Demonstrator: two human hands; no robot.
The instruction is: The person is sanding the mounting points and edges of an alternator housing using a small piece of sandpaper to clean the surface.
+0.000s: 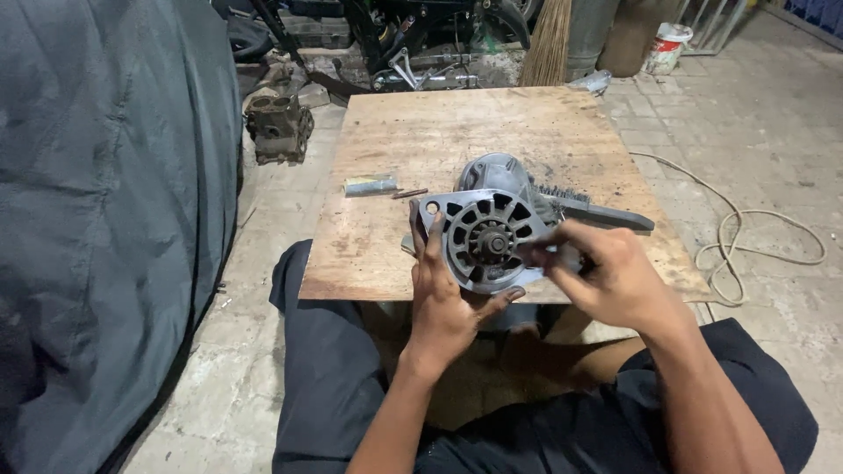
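Left hand (448,303) grasps round grey metal slotted motor housing (486,239) at frame centre, on square plywood surface (386,246); right hand (606,272) pinches small tool at hub (tip hidden); housing w/ cover unopened.

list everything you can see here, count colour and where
alternator housing: 1, grey metal, near edge of the board, held upright
wooden board: 1, light brown, on the floor in front of the person
wire brush: 1, dark grey, on the board behind the housing
metal cylinder: 1, silver, left part of the board
small rod: 1, dark, beside the cylinder
engine block: 1, rusty brown, on the floor left of the board
rope: 1, pale, coiled on the floor at right
cover sheet: 1, grey-blue, far left
broom: 1, straw, behind the board
bucket: 1, white and red, top right
left hand: 1, grips the housing's left rim
right hand: 1, fingers at the housing's right side
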